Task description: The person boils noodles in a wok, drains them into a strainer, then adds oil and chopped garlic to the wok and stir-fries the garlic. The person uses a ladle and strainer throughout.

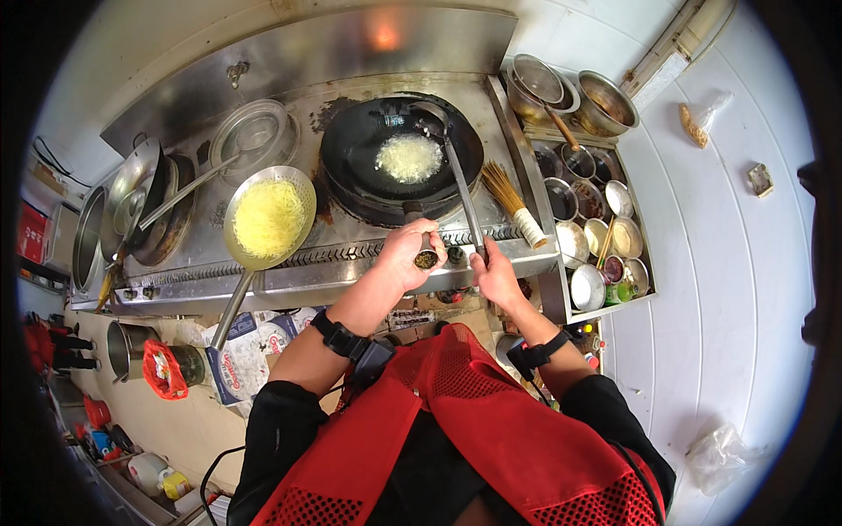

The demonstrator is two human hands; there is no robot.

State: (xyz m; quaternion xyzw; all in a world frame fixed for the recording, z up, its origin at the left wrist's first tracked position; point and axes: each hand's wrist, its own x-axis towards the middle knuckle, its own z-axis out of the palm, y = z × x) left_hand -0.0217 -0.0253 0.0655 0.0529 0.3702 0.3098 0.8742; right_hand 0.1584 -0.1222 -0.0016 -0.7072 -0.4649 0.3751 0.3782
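Observation:
My left hand (414, 255) is closed around the handle of a black wok (352, 154) on the stove. Pale chopped bits (409, 158) sit in bubbling oil in the wok's middle. My right hand (493, 271) grips the long handle of a metal ladle (460, 177), whose bowl rests inside the wok at its upper right. Left of the wok, a perforated metal strainer (308, 197) holds pale yellow shreds (270, 219); its handle sticks out over the stove's front edge. A bamboo wok brush (510, 194) lies to the right of the wok.
Seasoning bowls fill a metal tray (562, 289) at the right, with metal pots (606, 104) behind. Another strainer (253, 135) and several pans (141, 191) stand at the left. Below are a bucket with a red bag (164, 369) and a cardboard box (237, 358). A person (49, 345) is at the far left.

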